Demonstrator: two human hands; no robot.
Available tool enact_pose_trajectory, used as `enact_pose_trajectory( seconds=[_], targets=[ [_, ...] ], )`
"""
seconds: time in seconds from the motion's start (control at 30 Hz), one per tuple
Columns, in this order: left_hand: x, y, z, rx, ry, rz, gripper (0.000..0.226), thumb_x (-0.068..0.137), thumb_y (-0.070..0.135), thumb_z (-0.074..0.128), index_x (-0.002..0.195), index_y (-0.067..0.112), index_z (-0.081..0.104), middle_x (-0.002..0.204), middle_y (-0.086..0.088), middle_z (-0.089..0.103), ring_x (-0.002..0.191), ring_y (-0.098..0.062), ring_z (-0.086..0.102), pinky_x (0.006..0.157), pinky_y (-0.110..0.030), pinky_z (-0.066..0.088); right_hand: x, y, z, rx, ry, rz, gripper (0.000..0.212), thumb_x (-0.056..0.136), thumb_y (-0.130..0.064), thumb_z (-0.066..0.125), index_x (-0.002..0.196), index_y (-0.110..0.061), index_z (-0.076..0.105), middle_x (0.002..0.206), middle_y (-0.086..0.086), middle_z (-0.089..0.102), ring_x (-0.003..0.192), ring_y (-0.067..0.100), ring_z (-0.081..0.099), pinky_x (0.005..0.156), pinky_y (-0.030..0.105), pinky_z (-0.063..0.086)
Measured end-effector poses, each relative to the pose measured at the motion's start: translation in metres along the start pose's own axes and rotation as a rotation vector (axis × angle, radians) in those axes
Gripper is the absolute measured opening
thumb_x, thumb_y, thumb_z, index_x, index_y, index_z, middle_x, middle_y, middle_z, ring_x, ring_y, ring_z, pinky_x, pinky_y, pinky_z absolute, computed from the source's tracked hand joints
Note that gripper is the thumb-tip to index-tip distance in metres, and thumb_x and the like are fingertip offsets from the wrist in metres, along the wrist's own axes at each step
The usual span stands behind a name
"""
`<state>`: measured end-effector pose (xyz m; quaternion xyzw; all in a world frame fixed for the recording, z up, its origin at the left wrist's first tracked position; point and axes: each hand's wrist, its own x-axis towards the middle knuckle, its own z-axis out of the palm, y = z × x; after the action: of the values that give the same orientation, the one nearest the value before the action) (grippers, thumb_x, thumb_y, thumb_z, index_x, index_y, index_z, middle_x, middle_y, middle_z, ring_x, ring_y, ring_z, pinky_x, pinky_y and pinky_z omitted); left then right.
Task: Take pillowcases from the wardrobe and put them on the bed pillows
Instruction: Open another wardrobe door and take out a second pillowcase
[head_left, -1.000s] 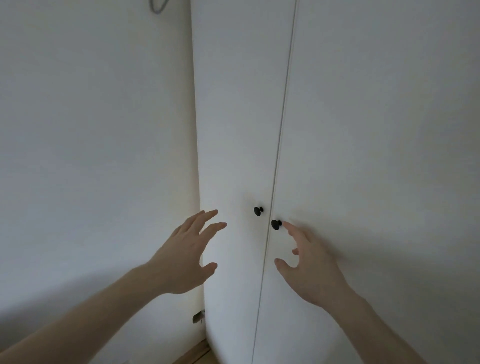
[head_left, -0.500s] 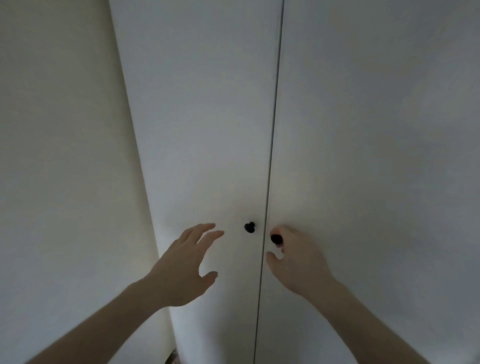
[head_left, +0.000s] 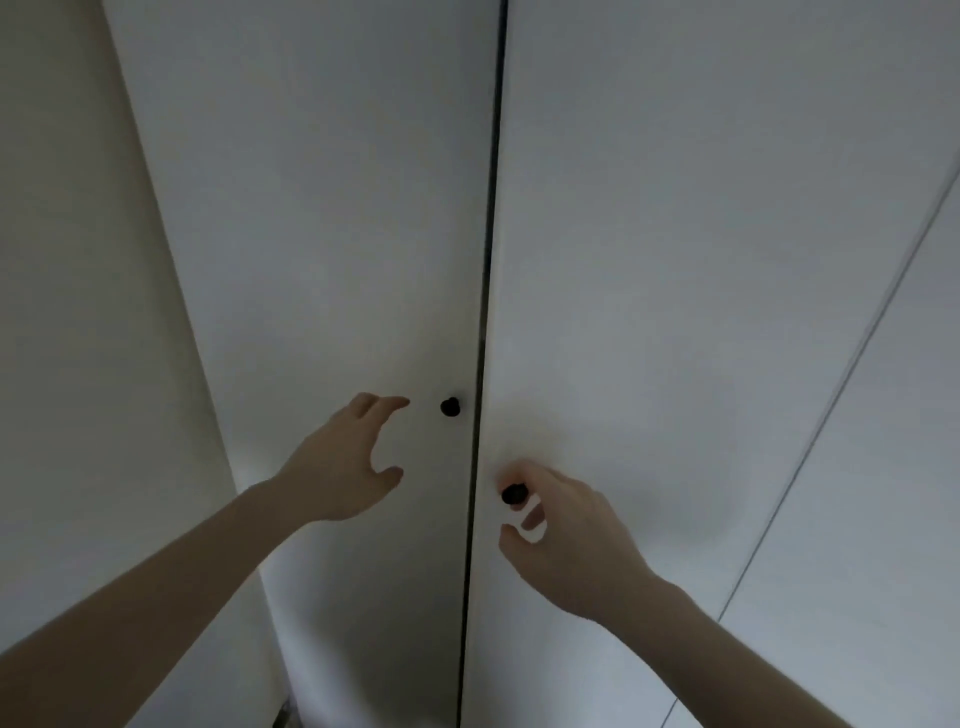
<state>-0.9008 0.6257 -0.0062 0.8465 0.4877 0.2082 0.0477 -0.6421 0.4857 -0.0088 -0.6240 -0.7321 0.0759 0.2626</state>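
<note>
The right hand (head_left: 571, 540) is pinching the right door knob (head_left: 514, 493); the left hand (head_left: 343, 467), fingers spread, is nearing the left knob (head_left: 450, 407). Pull both wardrobe doors (head_left: 675, 260) outward evenly. Pillowcases are not visible, presumably inside.

Plain white flat-panel wardrobe doors, no pattern: left door (head_left: 332, 208), right door (head_left: 701, 234). Thin dark, near-black line of a gap (head_left: 485, 312) between them. Small round black knob (head_left: 450, 407) on left door; matching black knob (head_left: 514, 493) on right door. Plain off-white, slightly cream wall (head_left: 78, 260) at left. Whole scene dim, greyish cast.
</note>
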Motion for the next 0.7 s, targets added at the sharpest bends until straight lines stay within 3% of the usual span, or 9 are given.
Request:
enact_pose_trajectory(
  seconds=[0.17, 0.27, 0.47, 0.6, 0.7],
  targets=[
    [0.013, 0.009, -0.003, -0.003, -0.009, 0.054, 0.089, 0.085, 0.04, 0.077, 0.157, 0.033, 0.026, 0.153, 0.0, 0.032, 0.124, -0.03, 0.054, 0.096, -0.042, 0.051, -0.052, -0.01, -0.023, 0.027, 0.041, 0.037, 0.027, 0.08, -0.056, 0.063, 0.103, -0.043, 0.056, 0.097, -0.026, 0.065, 0.09, -0.001, 0.065, 0.075, 0.023, 0.053],
    [0.021, 0.016, -0.001, -0.015, -0.004, 0.075, 0.09, 0.083, 0.035, 0.081, 0.157, 0.029, 0.03, 0.154, -0.006, 0.032, 0.123, -0.034, 0.056, 0.099, -0.047, 0.051, -0.078, -0.013, -0.04, 0.026, 0.059, 0.067, 0.028, 0.078, -0.062, 0.068, 0.094, -0.039, 0.063, 0.089, -0.026, 0.069, 0.088, -0.003, 0.067, 0.072, 0.021, 0.053],
    [0.031, 0.027, 0.014, -0.014, -0.019, 0.116, 0.091, 0.082, 0.029, 0.084, 0.156, 0.025, 0.032, 0.154, -0.013, 0.032, 0.116, -0.04, 0.059, 0.096, -0.051, 0.053, -0.133, -0.011, -0.073, -0.001, 0.074, 0.161, 0.046, 0.069, -0.081, 0.07, 0.073, -0.035, 0.066, 0.075, -0.026, 0.07, 0.077, 0.0, 0.069, 0.069, 0.029, 0.059],
    [0.039, 0.025, 0.026, -0.039, -0.034, 0.127, 0.083, 0.08, 0.025, 0.086, 0.148, 0.026, 0.039, 0.15, -0.013, 0.034, 0.109, -0.041, 0.059, 0.094, -0.05, 0.051, -0.175, -0.003, -0.083, -0.003, 0.184, 0.292, 0.058, 0.067, -0.089, 0.065, 0.071, -0.031, 0.069, 0.073, -0.022, 0.071, 0.079, 0.004, 0.069, 0.072, 0.032, 0.058],
    [0.045, 0.021, 0.035, -0.05, -0.037, 0.136, 0.08, 0.079, 0.022, 0.087, 0.144, 0.024, 0.04, 0.15, -0.013, 0.033, 0.109, -0.045, 0.058, 0.091, -0.052, 0.052, -0.203, 0.002, -0.081, 0.018, 0.307, 0.37, 0.058, 0.072, -0.082, 0.065, 0.079, -0.025, 0.074, 0.073, -0.011, 0.071, 0.075, 0.014, 0.068, 0.074, 0.038, 0.056]
  ],
)
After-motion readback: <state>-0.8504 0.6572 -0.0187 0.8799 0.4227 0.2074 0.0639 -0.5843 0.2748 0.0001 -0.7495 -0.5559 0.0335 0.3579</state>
